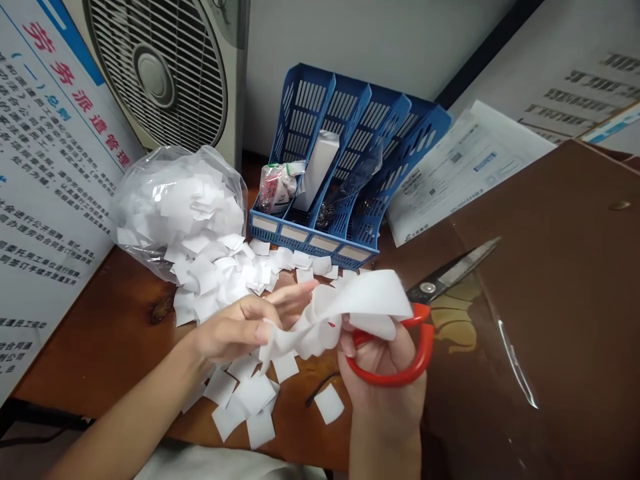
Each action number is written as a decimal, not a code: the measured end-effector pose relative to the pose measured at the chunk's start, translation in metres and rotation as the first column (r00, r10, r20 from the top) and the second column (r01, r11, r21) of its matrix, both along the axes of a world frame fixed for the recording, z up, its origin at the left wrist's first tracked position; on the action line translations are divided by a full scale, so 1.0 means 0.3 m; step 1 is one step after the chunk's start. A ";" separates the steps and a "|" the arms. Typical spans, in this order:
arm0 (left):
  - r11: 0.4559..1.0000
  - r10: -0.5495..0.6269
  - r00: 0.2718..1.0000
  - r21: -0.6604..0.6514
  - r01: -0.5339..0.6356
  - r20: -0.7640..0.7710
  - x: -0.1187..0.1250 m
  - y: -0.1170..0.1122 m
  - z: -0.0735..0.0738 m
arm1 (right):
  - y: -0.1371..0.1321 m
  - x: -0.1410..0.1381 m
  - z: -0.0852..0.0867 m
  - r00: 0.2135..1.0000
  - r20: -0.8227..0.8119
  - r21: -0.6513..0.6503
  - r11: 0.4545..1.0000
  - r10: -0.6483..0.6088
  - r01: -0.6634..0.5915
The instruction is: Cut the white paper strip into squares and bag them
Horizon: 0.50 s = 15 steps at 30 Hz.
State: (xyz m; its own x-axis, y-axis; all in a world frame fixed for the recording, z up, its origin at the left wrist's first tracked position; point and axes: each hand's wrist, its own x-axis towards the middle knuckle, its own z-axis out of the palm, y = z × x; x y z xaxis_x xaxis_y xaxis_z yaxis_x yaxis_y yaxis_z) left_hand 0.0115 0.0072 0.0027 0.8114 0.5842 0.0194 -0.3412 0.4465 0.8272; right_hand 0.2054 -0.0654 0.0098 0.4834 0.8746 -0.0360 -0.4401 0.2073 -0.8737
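Note:
Between my two hands stretches a crumpled strip of thin white material (pixel 320 320), folded over on itself. My left hand (pixel 240 327) pinches its left end between thumb and fingers. Red-handled scissors (pixel 425 290) hang on my right hand (pixel 385 373), their blades pointing up and away to the right. That same hand also seems to hold the strip's right end; some of its fingers are hidden behind the white material. Under and around my left hand lie many small white squares (pixel 255 393) of similar material.
A clear plastic bag (pixel 180 200) full of white squares spills onto the wooden table (pixel 100 333). Behind stand a blue file rack (pixel 315 241) with small items and a box fan (pixel 155 77). Printed papers (pixel 465 167) lean at right, beside a brown surface (pixel 560 300); a printed board (pixel 50 167) stands left.

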 end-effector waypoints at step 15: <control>0.939 0.129 0.965 -0.283 -0.193 -0.228 0.002 -0.112 -0.077 | -0.012 -0.020 -0.081 0.965 0.012 -0.010 0.965 -0.261 0.261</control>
